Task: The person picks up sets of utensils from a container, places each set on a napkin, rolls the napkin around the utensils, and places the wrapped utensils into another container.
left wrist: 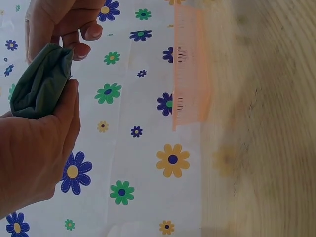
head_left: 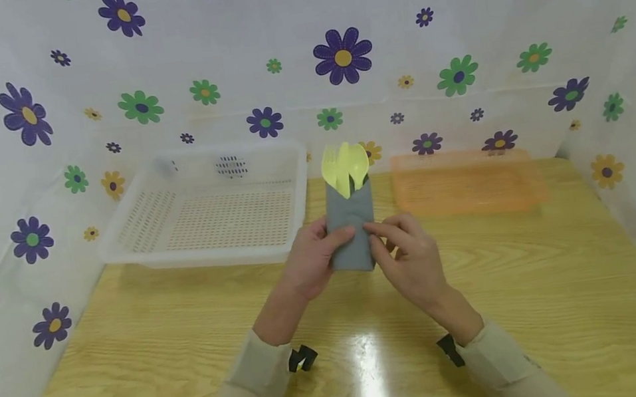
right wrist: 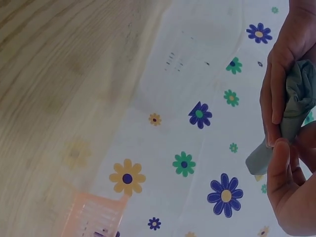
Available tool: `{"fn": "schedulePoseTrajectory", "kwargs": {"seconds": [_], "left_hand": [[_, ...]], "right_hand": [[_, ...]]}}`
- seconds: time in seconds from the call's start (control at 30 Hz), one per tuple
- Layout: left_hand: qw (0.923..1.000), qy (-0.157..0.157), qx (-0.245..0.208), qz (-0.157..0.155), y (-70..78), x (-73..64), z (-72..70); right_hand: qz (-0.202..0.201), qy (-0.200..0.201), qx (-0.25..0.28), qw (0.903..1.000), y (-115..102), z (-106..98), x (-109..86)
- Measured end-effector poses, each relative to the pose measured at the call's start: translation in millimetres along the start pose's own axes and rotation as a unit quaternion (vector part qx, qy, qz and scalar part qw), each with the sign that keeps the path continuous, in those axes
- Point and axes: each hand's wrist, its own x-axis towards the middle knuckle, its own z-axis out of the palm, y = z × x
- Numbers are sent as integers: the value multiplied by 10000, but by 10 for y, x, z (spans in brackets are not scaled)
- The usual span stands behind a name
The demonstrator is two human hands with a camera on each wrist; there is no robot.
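Note:
A folded grey cloth napkin (head_left: 350, 211) stands up as a pocket above the table, with a yellow fork (head_left: 329, 169), a yellow knife (head_left: 343, 172) and a yellow spoon (head_left: 358, 165) sticking out of its top. My left hand (head_left: 310, 263) grips the napkin from the left, thumb across its front and fingers behind. On the right edge, my right hand (head_left: 413, 256) pinches the cloth between thumb and fingertips. The left wrist view looks at the bunched bottom end of the napkin (left wrist: 42, 86); the cutlery is hidden there.
Behind and left of my hands, a white perforated plastic basket (head_left: 211, 261) sits on the wooden table (head_left: 193, 349). An orange basket (head_left: 469, 202) lies at the back right. Flower-printed white sheeting (head_left: 272, 37) hangs around the back and sides.

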Motion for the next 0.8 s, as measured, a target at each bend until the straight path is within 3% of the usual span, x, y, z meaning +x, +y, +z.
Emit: {"fn": "schedulePoseTrajectory", "kwargs": {"seconds": [0.13, 0.33, 0.6, 0.7, 0.8], "left_hand": [[9999, 99, 9, -107, 45, -30, -67], [9993, 321, 80, -144, 106, -72, -170], [9974, 634, 323, -144, 219, -106, -388], [9962, 761, 400, -160, 269, -104, -484], [9945, 889, 494, -234, 309, -102, -579]], "right_hand": [[79, -88, 232, 9997, -31, 42, 27], [560, -253, 654, 9960, -48, 99, 62], [1095, -507, 688, 9903, -74, 229, 180], [1801, -923, 937, 9748, -62, 305, 267], [2607, -1445, 1231, 9466, -31, 416, 349]]}}
